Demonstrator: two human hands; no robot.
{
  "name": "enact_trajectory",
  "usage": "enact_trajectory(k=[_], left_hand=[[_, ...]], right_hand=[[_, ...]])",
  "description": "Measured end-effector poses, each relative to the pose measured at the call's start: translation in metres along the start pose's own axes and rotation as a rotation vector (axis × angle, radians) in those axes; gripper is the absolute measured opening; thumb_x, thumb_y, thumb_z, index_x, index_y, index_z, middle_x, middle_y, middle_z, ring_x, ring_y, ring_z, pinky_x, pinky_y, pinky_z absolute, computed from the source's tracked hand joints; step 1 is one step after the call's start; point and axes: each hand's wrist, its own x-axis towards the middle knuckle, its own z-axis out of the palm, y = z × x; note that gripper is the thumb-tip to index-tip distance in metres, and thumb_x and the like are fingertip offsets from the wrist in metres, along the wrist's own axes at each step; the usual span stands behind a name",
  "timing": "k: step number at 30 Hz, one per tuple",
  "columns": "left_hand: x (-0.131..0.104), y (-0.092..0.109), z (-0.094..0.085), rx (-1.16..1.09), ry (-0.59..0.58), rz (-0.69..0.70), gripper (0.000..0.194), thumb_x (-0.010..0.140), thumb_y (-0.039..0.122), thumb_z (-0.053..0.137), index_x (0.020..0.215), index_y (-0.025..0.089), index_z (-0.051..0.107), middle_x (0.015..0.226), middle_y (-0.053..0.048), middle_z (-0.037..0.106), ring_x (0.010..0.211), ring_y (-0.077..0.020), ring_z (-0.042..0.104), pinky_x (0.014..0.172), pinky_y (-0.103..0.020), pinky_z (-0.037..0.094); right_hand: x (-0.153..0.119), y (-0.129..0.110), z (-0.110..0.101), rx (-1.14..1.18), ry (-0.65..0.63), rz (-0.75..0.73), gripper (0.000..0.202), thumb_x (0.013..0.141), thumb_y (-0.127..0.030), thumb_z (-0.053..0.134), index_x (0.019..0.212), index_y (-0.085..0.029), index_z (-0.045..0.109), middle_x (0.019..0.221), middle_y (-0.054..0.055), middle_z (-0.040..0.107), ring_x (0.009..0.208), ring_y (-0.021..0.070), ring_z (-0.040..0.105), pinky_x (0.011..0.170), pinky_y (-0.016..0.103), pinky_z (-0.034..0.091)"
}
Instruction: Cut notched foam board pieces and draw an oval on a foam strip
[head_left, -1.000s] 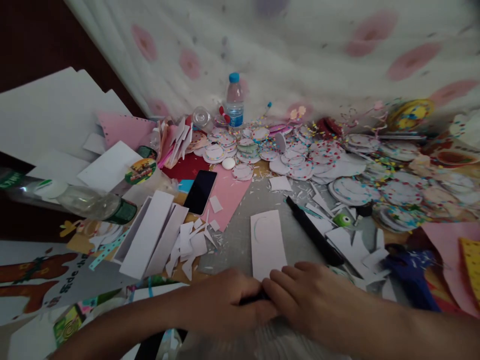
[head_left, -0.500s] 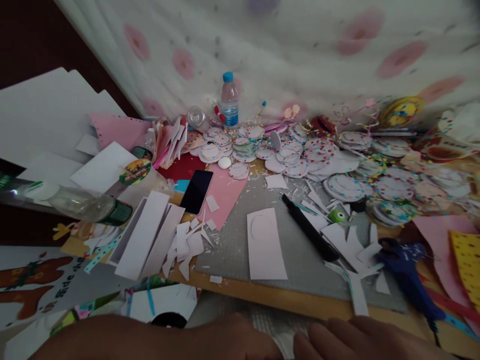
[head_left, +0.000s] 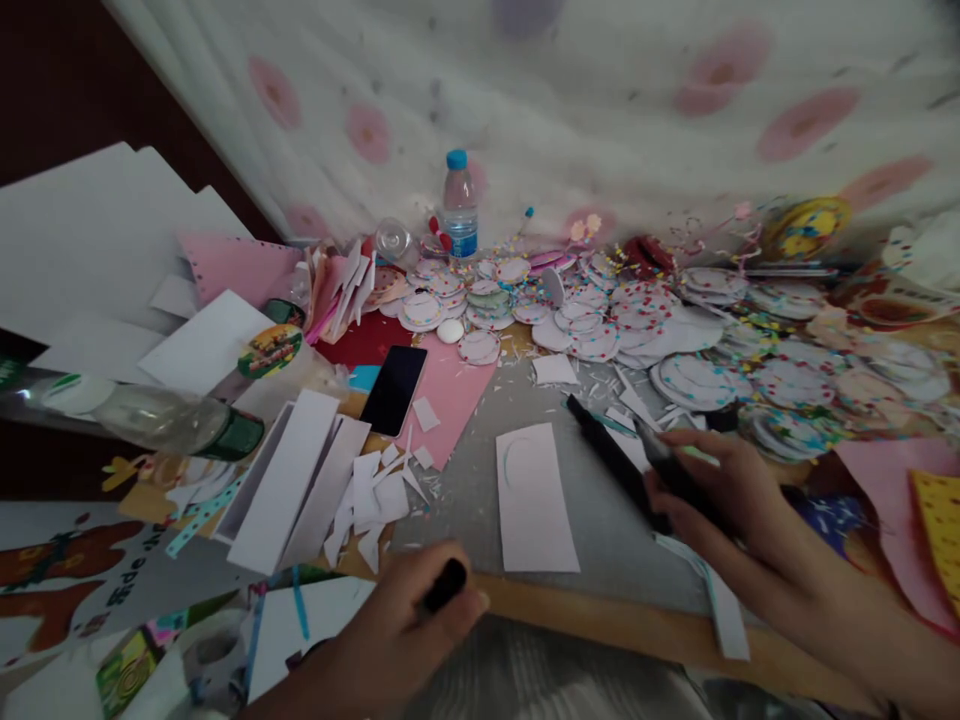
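My right hand point(head_left: 739, 510) grips a dark pen-shaped tool point(head_left: 679, 475) with a grey tip pointing up and left, above the right part of the grey cutting mat point(head_left: 465, 520). Below my left hand's point(head_left: 397, 620) closed fingers is the table's front edge; a short black cap point(head_left: 444, 586) sticks out between thumb and forefinger. Between both hands a white paper strip point(head_left: 536, 510) lies on the mat, with a thin teal curve near its top. A long black pen-like tool point(head_left: 611, 455) rests on the mat, partly hidden by my right hand.
Decorated paper discs point(head_left: 577, 310) are heaped along the back. A phone point(head_left: 394, 390) lies on pink paper left of centre. Paper scraps point(head_left: 375, 490) and a white box point(head_left: 285, 485) are at left. A water bottle point(head_left: 460, 205) stands behind; a blue tool point(head_left: 825, 520) is partly covered at right.
My hands were close together at the bottom edge and are now apart. The right has moved up and right with the dark tool; the left shows the black cap.
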Motion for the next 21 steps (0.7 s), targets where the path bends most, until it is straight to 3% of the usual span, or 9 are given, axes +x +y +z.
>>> enact_trajectory(k=[1, 2, 4, 6, 8, 10, 12, 15, 21], left_hand=[[0.009, -0.006, 0.012, 0.102, 0.025, 0.070, 0.037, 0.095, 0.047, 0.037, 0.077, 0.018, 0.051, 0.068, -0.001, 0.055, 0.065, -0.0130, 0.053, 0.060, -0.024, 0.043], [0.018, -0.014, 0.025, 0.191, 0.050, 0.164, 0.030, 0.095, 0.040, 0.038, 0.085, 0.018, 0.055, 0.079, -0.004, 0.062, 0.075, -0.0154, 0.058, 0.070, -0.028, 0.047], [0.032, -0.032, 0.048, 0.349, 0.131, 0.412, 0.023, 0.093, 0.036, 0.044, 0.095, 0.017, 0.057, 0.104, -0.011, 0.067, 0.100, -0.0225, 0.061, 0.087, -0.038, 0.048], [0.042, -0.049, 0.067, 0.470, 0.182, 0.571, 0.022, 0.092, 0.035, 0.047, 0.098, 0.016, 0.057, 0.114, -0.013, 0.066, 0.113, -0.0256, 0.058, 0.095, -0.042, 0.047], [0.048, -0.060, 0.079, 0.521, 0.244, 0.627, 0.021, 0.092, 0.033, 0.047, 0.093, 0.016, 0.058, 0.117, -0.013, 0.067, 0.117, -0.0255, 0.057, 0.098, -0.043, 0.047], [0.052, -0.065, 0.086, 0.542, 0.283, 0.644, 0.019, 0.092, 0.031, 0.048, 0.088, 0.016, 0.059, 0.116, -0.012, 0.067, 0.117, -0.0249, 0.058, 0.098, -0.042, 0.048], [0.055, -0.065, 0.088, 0.547, 0.298, 0.658, 0.016, 0.091, 0.027, 0.048, 0.086, 0.016, 0.058, 0.114, -0.012, 0.068, 0.116, -0.0242, 0.059, 0.098, -0.041, 0.049], [0.056, -0.064, 0.088, 0.538, 0.321, 0.676, 0.012, 0.089, 0.022, 0.049, 0.084, 0.015, 0.058, 0.113, -0.013, 0.069, 0.115, -0.0234, 0.059, 0.098, -0.040, 0.050], [0.059, -0.067, 0.088, 0.548, 0.382, 0.720, 0.015, 0.090, 0.022, 0.048, 0.080, 0.015, 0.057, 0.109, -0.012, 0.070, 0.113, -0.0224, 0.061, 0.096, -0.038, 0.051]], right_hand=[[0.008, 0.002, 0.013, 0.089, -0.023, 0.043, 0.034, 0.095, -0.031, 0.044, 0.127, -0.030, 0.032, 0.088, 0.004, 0.063, 0.056, 0.0113, 0.056, 0.049, 0.020, 0.046], [0.014, 0.005, 0.025, 0.367, -0.034, 0.133, 0.034, 0.096, -0.029, 0.043, 0.125, -0.034, 0.027, 0.092, 0.002, 0.061, 0.049, 0.0086, 0.049, 0.046, 0.020, 0.043], [0.025, 0.013, 0.045, 0.796, 0.026, 0.233, 0.027, 0.092, -0.031, 0.050, 0.114, -0.035, 0.034, 0.091, -0.002, 0.059, 0.045, 0.0062, 0.046, 0.046, 0.020, 0.044], [0.031, 0.020, 0.059, 1.026, -0.012, 0.340, 0.019, 0.092, -0.037, 0.047, 0.109, -0.030, 0.045, 0.096, 0.002, 0.063, 0.060, 0.0109, 0.059, 0.061, 0.028, 0.052], [0.036, 0.026, 0.068, 1.132, -0.067, 0.388, 0.026, 0.089, -0.043, 0.048, 0.109, -0.026, 0.051, 0.103, 0.007, 0.066, 0.082, 0.0183, 0.066, 0.077, 0.036, 0.053], [0.038, 0.031, 0.076, 1.145, -0.062, 0.362, 0.032, 0.083, -0.043, 0.056, 0.110, -0.026, 0.051, 0.102, 0.008, 0.068, 0.089, 0.0213, 0.066, 0.082, 0.039, 0.051], [0.039, 0.036, 0.084, 1.037, 0.007, 0.315, 0.029, 0.081, -0.036, 0.062, 0.105, -0.026, 0.050, 0.085, 0.002, 0.067, 0.078, 0.0184, 0.063, 0.075, 0.035, 0.049], [0.039, 0.042, 0.098, 0.842, 0.107, 0.305, 0.011, 0.089, -0.030, 0.056, 0.093, -0.026, 0.048, 0.061, -0.007, 0.053, 0.058, 0.0122, 0.049, 0.060, 0.026, 0.039], [0.040, 0.047, 0.113, 0.653, 0.164, 0.264, 0.015, 0.091, -0.032, 0.050, 0.105, -0.026, 0.050, 0.068, -0.005, 0.054, 0.061, 0.0135, 0.049, 0.059, 0.027, 0.039]])
